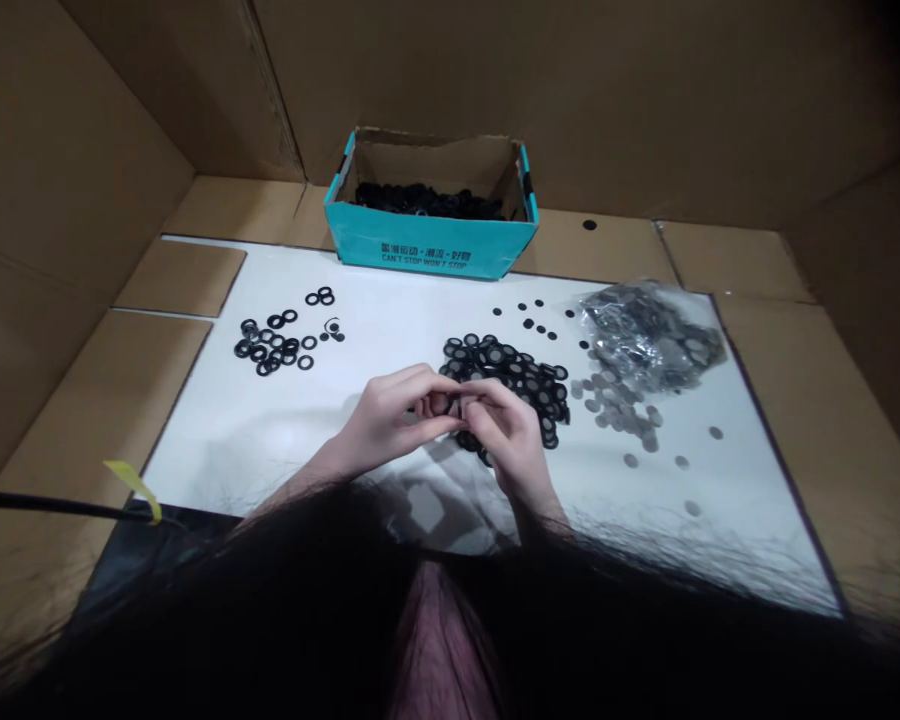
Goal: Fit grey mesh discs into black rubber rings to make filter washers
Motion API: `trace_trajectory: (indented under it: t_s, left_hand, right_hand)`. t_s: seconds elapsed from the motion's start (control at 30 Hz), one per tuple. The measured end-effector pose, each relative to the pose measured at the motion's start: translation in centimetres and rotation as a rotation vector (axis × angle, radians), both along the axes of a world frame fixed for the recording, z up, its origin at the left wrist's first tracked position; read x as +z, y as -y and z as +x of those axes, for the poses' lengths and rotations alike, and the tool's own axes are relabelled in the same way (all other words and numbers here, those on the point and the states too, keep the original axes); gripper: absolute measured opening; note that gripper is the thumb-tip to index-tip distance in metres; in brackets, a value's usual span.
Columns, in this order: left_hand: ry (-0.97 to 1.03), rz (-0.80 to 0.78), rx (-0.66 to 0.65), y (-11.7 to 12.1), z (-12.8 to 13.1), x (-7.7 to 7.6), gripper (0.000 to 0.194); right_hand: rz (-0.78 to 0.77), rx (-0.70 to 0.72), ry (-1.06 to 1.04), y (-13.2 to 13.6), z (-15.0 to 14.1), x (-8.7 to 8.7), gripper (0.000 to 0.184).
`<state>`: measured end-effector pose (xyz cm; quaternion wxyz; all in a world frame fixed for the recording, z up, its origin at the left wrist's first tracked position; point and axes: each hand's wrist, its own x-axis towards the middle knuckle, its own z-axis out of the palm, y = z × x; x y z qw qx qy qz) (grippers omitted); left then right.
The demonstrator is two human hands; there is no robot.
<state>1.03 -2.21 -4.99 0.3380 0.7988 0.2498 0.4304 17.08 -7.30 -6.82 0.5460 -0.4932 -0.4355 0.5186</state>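
Over the front of a pile of black rings with grey discs in their middles (pixel 532 385), my two hands meet fingertip to fingertip. My left hand (pixel 394 415) is closed, thumb and fingers pinching a small dark round piece that is mostly hidden. From the other side my right hand (pixel 511 430) pinches at the same spot, its fingertips covering most of the piece. Loose grey mesh discs (pixel 619 405) lie to the right of the pile. On the left side of the white tabletop (pixel 217 440) is a group of open black rings (pixel 266 345).
A turquoise cardboard box (pixel 427 240) holding many black pieces stands at the back. A clear plastic bag (pixel 649 335) of discs lies at the right. Small black discs (pixel 541 329) are scattered behind the pile. Cardboard walls (pixel 570 100) surround the table; a black cable (pixel 60 503) enters at left.
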Motion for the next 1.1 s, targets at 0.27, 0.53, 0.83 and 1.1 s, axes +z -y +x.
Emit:
trace_trajectory:
  t_s: [0.27,0.53,0.83,1.1]
  left_hand:
    - [-0.004,0.080,-0.036,0.0,-0.4,-0.8,0.013]
    - [-0.019,0.216,-0.035,0.1,-0.4,-1.0,0.015]
    - [-0.108,0.191,0.035,-1.4,-2.5,-0.3,0.049]
    - [-0.271,-0.043,0.575,-4.3,-10.0,0.2,0.037]
  right_hand:
    - [0.022,0.003,0.122,0.5,-0.3,0.9,0.020]
    - [0.094,0.003,0.197,0.7,-0.4,0.5,0.022]
    - [0.212,-0.137,0.583,0.2,2.5,0.9,0.025]
    - [0.366,-0.148,1.095,-1.7,7.3,0.0,0.020]
